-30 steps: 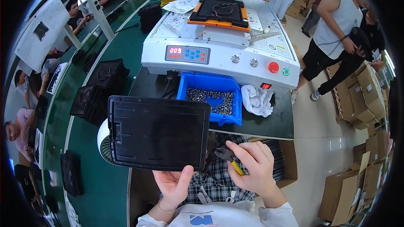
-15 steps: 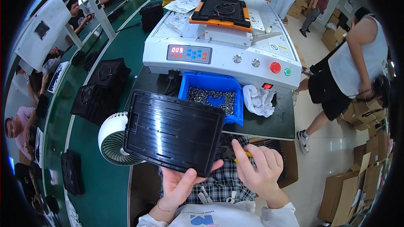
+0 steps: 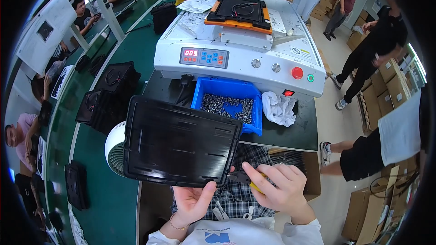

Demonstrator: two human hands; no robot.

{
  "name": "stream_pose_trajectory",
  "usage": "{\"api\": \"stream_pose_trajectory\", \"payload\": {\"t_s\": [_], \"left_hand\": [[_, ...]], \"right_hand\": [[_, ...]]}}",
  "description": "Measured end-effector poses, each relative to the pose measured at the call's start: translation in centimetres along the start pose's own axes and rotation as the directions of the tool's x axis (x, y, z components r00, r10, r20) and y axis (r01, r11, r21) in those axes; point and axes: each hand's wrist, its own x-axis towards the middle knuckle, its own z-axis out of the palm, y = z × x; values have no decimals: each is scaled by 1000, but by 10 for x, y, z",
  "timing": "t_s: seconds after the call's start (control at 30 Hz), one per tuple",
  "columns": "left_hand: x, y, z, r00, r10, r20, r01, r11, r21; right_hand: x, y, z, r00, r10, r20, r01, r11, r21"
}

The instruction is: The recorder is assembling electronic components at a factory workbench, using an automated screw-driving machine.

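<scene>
A black rectangular plastic panel [image 3: 181, 140] with small slots is tilted in front of me. My left hand [image 3: 193, 202] grips its lower edge, thumb on the face and the other fingers behind. My right hand [image 3: 279, 188] is closed around yellow-handled cutting pliers [image 3: 240, 177]. Their dark jaws meet the panel's lower right edge; whether they bite on anything is too small to tell. Just beyond the panel, a blue bin [image 3: 254, 93] holds many small metal nuts [image 3: 220, 104].
A white machine [image 3: 159, 56] with a control panel stands ahead, another black panel [image 3: 238, 11] on its orange fixture. Crumpled white plastic [image 3: 278, 109] lies right of the bin. A white fan [image 3: 115, 149] is at left, beside the green conveyor [image 3: 100, 163] with black panel stacks. People walk at right.
The panel has turned slightly and shifted a little left. My right hand has brought the pliers' jaws to its lower right edge. People at right have moved.
</scene>
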Motion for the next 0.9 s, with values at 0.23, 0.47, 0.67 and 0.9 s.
{"api": "stream_pose_trajectory", "payload": {"t_s": [0.23,0.47,0.67,0.9], "left_hand": [[-9,-3,0,999,0,-53,14,965,263],[-8,-5,2,995,69,-68,-6,739,674],[-13,8,16,971,-17,-239,103,930,352],[-5,28,19,988,-106,-115,146,882,447]], "right_hand": [[0,-3,-2,996,3,85,-4,1000,10],[4,6,-10,963,-112,246,145,982,-119],[15,25,-2,858,-501,-113,406,795,-451],[19,44,-7,725,-676,-130,486,637,-598]]}}
